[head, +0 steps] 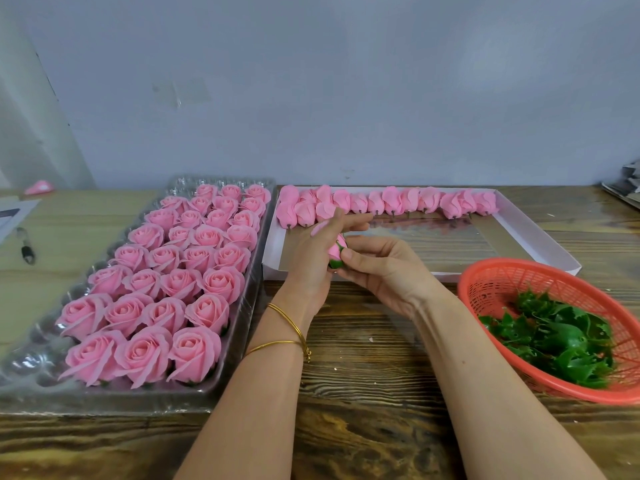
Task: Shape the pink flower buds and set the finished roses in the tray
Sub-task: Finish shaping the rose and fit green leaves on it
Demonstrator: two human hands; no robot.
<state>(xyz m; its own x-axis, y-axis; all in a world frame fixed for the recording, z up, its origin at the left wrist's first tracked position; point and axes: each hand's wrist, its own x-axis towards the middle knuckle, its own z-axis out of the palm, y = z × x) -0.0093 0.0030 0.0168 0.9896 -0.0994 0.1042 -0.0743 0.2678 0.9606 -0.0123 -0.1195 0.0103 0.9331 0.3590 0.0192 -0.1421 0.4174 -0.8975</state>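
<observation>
On the near edge of the wooden table (363, 375) two bare forearms reach in from the bottom, the left one wearing thin gold bracelets (287, 336) at the wrist. To the near right sits a red plastic basket (502, 268), tilted toward the viewer and holding a heap of green leaf cups (554, 337). To the near left lies a clear plastic tray (31, 362) that runs away toward the wall, filled with open pink roses (173, 271) in rows of four, with bare pockets along its left side and at its far end. Between tray and basket, above the middle of the table, the two hands meet. The left hand (311, 258) has its back to the camera and its fingers wrapped round a pink bud (335, 249) with a green base, the forefinger stretched out over the top. The right hand (384, 268) lies just beside it, palm up, its thumb and curled fingers pinching the green base of the same bud. Behind the hands is a shallow white box (540, 237) with a row of closed pink buds (391, 202) lined along its far side, doubled up at the left end. Far left on the table lie a dark pen (26, 245) and a small pink object (38, 187) that is too blurred to make out. A pale grey wall (346, 81) stands behind everything.
</observation>
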